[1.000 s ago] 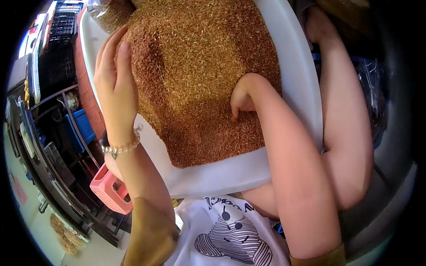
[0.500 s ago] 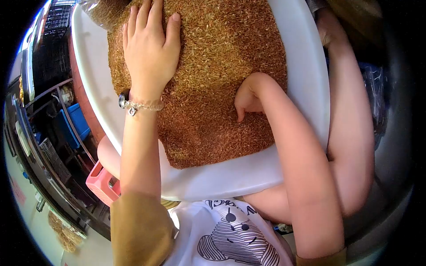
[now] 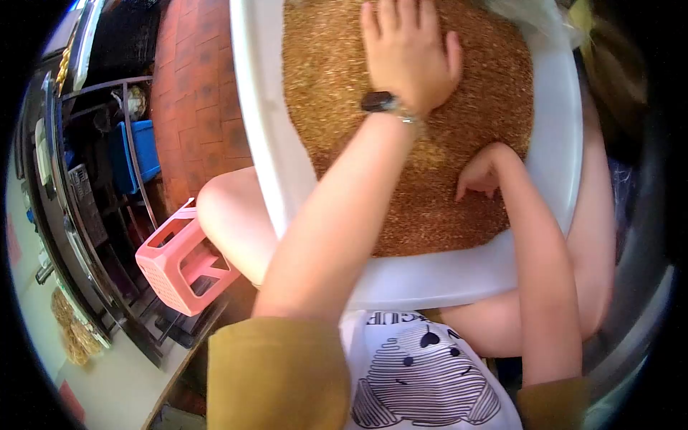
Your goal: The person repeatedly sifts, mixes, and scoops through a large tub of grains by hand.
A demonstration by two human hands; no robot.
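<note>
A broad layer of reddish-brown, rice-like grain (image 3: 423, 215) fills a white tub (image 3: 430, 279) between my knees. My left hand (image 3: 414, 61) lies flat on the upper part of the grain, palm down, fingers spread and thumb apart. A dark watch (image 3: 378, 102) and a beaded bracelet circle that wrist. Lower and to the right, my right hand (image 3: 484, 172) is bent at the wrist over the grain, its fingers curled down and partly hidden. Whether any grain is inside those fingers cannot be made out. A lighter golden patch shows between the two hands.
A clear plastic bag (image 3: 534, 14) rests at the tub's upper right. On the left are a pink plastic stool (image 3: 175, 269), a metal rack (image 3: 107, 236) and a blue bin (image 3: 143, 154). Red-brown tiles (image 3: 201, 93) cover the floor beside the tub.
The view has shifted left, showing more floor and the stool. My left hand has slid rightward across the grain, still flat. My right hand stays low at the right side, fingers curled.
</note>
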